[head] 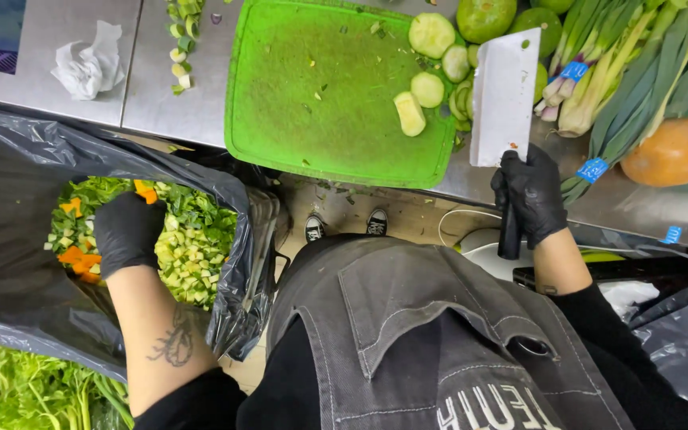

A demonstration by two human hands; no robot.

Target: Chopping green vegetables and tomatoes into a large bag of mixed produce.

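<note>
Nearest: a grey apron (431, 334) fills the lower frame, with two shoes (345, 224) on the floor beyond it.

Left hand (127, 231), black-gloved, is down inside a black bag (9, 199) at the person's left. The fingers curl loosely over the contents and rest on them; whether they grip anything cannot be told. The bag holds chopped scraps (193, 239): pale green cubes, leafy greens and some orange pieces. Below the bag, bottom left, lies a bunch of leafy greens (33, 394).

Right hand (531, 195), also black-gloved, is closed tight round the dark handle of a cleaver (505, 95). The broad blade points away from the person, with its far end beside the right edge of a green board (312, 103).

The board sits on a steel counter (161, 87). Its middle is bare apart from small bits; at its far right corner lie pale green slices (428, 76). Right of the cleaver lie leeks (654, 72) with blue tags, an orange round fruit (673, 151) and green round fruits (486, 17). Far left on the counter lie a crumpled white tissue (89, 68) and a short row of cut stem ends (181, 44).
</note>
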